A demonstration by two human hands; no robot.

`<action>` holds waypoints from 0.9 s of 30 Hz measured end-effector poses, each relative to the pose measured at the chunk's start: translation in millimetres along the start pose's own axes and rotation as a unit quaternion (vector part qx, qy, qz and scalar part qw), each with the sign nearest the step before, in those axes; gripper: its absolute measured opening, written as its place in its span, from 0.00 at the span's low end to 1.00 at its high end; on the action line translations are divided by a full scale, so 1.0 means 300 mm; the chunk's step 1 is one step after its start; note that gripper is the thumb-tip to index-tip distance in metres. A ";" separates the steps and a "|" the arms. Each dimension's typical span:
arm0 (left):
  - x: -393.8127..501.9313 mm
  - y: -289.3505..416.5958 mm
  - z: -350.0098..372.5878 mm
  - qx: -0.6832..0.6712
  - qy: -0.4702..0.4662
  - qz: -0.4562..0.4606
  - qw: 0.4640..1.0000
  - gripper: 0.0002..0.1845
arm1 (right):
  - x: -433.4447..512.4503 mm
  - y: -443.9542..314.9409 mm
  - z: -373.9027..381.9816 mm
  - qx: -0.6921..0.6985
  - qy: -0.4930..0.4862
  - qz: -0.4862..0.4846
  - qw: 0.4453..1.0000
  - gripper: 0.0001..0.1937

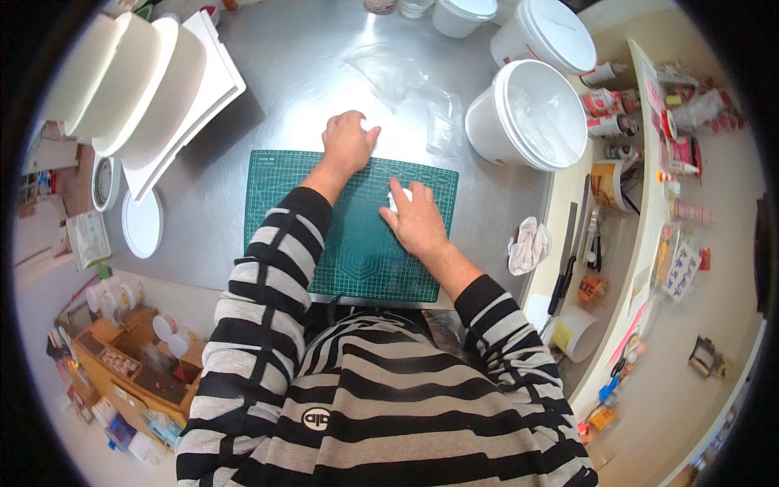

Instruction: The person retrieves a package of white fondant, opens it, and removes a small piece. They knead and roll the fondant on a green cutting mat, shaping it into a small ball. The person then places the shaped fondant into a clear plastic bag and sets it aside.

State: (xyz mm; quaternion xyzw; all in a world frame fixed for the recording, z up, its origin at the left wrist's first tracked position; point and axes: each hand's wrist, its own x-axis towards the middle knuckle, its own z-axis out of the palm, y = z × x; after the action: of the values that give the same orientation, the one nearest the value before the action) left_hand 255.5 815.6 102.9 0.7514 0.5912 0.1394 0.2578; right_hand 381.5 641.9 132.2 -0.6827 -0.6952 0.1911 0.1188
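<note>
My left hand (349, 145) is just beyond the far edge of a green cutting mat (359, 243), over the steel tabletop. Its curled fingers and thumb close around a small white piece (365, 125), mostly hidden and partly lost in the glare. Over the right part of the mat, my right hand (419, 220) grips a white lump (393, 202) between thumb and fingers. The material of both white pieces cannot be made out. Clear plastic film (441, 119) lies on the steel beyond the mat.
An open white bucket (487, 122) with a plastic bag inside stands right of the film, a lidded bucket (514, 45) behind it. White rounded forms (137, 79) rise at left beside a round lid (143, 225). A crumpled cloth (528, 246) lies right, near a knife (566, 274).
</note>
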 end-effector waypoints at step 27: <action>-0.395 0.211 0.154 -0.166 -0.022 0.311 0.935 0.10 | 0.062 0.057 0.023 -0.022 -0.111 -0.053 0.992 0.15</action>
State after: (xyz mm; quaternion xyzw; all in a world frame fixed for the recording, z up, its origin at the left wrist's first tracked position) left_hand 300.1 681.0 110.9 0.8473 0.2902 0.2921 0.3355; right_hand 393.4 659.5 117.0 -0.6219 -0.7434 0.2439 0.0354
